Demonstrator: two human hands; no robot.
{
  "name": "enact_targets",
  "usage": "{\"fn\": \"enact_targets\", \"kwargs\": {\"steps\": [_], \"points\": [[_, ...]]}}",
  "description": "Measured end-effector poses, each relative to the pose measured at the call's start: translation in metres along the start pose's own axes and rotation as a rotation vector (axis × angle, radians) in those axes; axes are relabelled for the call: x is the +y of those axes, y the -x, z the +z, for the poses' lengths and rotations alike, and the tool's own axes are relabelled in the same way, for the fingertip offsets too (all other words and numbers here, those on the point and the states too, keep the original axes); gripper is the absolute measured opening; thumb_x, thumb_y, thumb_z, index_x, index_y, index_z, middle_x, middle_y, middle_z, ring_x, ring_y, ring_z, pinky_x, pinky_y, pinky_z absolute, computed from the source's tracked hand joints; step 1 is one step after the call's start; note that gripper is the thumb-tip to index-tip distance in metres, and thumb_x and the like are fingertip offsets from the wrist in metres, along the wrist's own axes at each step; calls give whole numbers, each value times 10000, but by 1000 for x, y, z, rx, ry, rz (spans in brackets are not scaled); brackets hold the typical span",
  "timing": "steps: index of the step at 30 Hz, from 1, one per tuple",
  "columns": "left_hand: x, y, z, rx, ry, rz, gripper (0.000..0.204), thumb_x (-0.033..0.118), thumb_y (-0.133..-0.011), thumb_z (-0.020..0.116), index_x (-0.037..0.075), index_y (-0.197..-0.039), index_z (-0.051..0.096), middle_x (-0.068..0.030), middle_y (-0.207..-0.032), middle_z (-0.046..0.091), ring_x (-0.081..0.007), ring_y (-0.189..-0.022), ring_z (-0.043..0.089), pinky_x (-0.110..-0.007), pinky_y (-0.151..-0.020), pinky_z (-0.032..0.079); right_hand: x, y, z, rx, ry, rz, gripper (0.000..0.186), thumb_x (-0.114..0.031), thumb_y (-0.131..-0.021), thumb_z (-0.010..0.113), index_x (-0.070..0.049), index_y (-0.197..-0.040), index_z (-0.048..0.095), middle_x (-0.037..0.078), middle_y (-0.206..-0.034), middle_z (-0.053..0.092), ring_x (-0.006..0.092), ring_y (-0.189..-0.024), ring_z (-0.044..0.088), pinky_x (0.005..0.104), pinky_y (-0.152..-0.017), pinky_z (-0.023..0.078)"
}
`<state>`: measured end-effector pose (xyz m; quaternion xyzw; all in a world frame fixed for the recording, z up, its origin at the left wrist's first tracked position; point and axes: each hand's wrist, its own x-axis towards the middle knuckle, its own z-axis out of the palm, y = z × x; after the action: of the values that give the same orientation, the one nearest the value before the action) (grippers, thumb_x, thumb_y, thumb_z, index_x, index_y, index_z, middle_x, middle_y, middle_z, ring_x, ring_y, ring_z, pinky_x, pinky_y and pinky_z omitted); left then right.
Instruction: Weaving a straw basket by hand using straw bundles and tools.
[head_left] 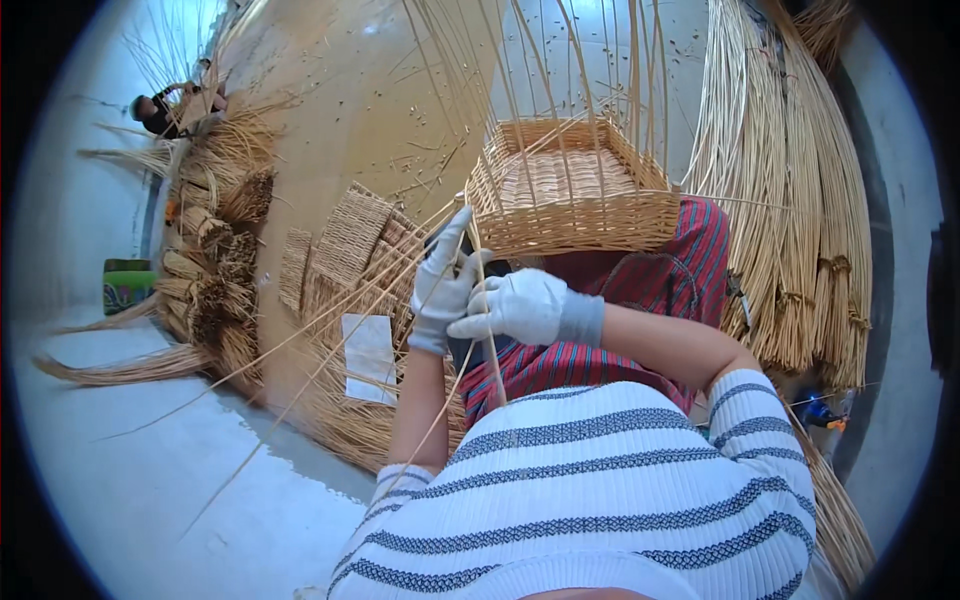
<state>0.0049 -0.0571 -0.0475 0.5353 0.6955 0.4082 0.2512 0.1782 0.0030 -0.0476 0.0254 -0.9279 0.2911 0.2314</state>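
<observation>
Nearest item: white knit top with dark stripes (600, 478), worn by the person, filling 6 o'clock.
Lap cloth: red striped fabric (705, 240), beneath the work toward 1 o'clock.
Principal piece: one woven basket (590, 228), open side up, over the knees; I place it at 2 o'clock from the left hand, 1 o'clock from the right.
Basket axis: its longer side runs roughly 9 to 3 o'clock; tall uncut stakes (582, 78) point toward 12.
Left hand: gloved (440, 285), the nearer one; index extended toward 1 o'clock, its tip at the basket's near left corner, touching or just beside. Other fingers curl; what they hold I cannot tell.
Right hand: gloved (530, 306), pointing to 9 o'clock, fingers narrow across a loose strand; firmness of grip I cannot confirm.
Loose strand: pale cane (494, 368), running from that corner toward 6 o'clock, crossing both the basket's axis and the right fingers.
Governing relation: I judge it to be corner to left fingertip, basket lying to 3 o'clock of it.
Side stock: woven panels (352, 235) at 10 o'clock; long cane bundles (790, 210) at 2.
</observation>
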Motion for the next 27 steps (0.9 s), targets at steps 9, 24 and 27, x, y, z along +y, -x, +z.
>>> {"fn": "enact_targets", "kwargs": {"steps": [9, 24, 27], "points": [[-11, 13, 37, 310, 640, -277, 258, 282, -1047, 603, 84, -1207, 556, -9, -760, 629, -75, -554, 576, -201, -465, 467, 89, 36, -31, 1214, -691, 772, 169, 8, -1013, 570, -86, -1153, 582, 37, -1028, 682, 146, -901, 683, 235, -636, 562], [-15, -20, 64, -87, -741, 122, 933, 95, -754, 752, 356, -1564, 371, -155, -1362, 485, -340, -908, 676, -453, -726, 564, 149, 12, -69, 780, -166, 612, 512, -21, -983, 545, -132, -1468, 426, 92, -1042, 647, 181, -912, 691, 361, -823, 564], [-18, -22, 73, 32, -748, 282, 933, 196, -692, 849, 296, -1528, 445, -146, -1409, 475, -335, -1139, 596, -434, -890, 528, 84, 83, -45, 1062, -290, 748, 278, 30, -1025, 470, -77, -1266, 556, 62, -939, 628, 152, -913, 672, 358, -863, 563]]}}
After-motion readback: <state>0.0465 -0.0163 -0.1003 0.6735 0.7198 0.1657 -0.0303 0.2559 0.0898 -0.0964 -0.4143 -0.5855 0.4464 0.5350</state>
